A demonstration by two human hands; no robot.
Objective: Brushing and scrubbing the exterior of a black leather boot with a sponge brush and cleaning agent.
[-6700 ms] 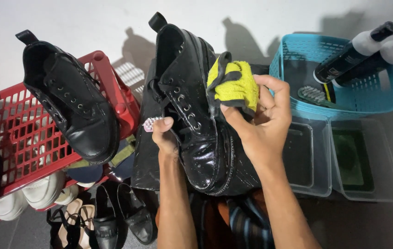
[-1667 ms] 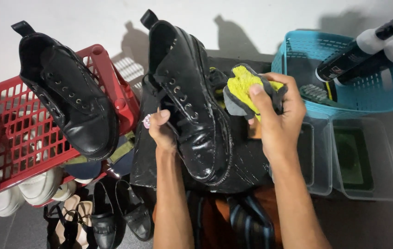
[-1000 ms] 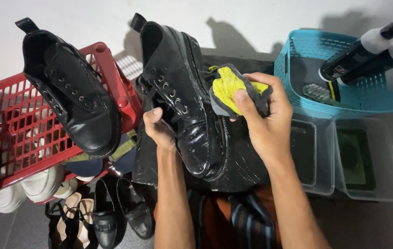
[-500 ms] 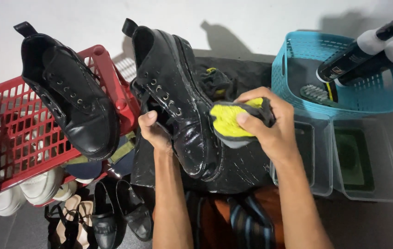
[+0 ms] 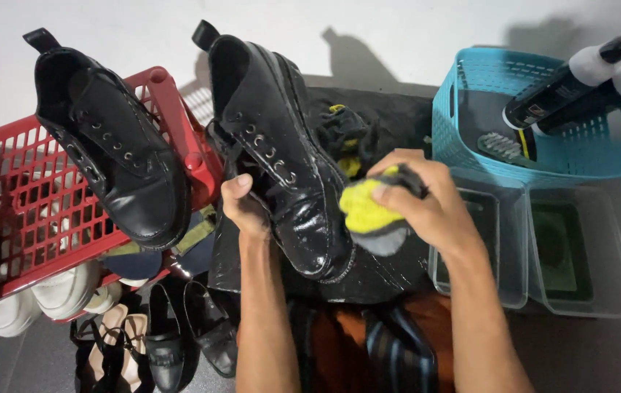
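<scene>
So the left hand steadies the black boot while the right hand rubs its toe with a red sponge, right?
Not quite: the sponge is yellow and grey, not red, as the head view shows. The rest holds: the left hand steadies the black boot while the right hand presses the sponge to its toe.

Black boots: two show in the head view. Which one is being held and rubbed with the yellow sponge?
The centre boot, gripped by the left hand while the right hand presses the sponge to it. The other boot rests untouched on the red basket.
</scene>
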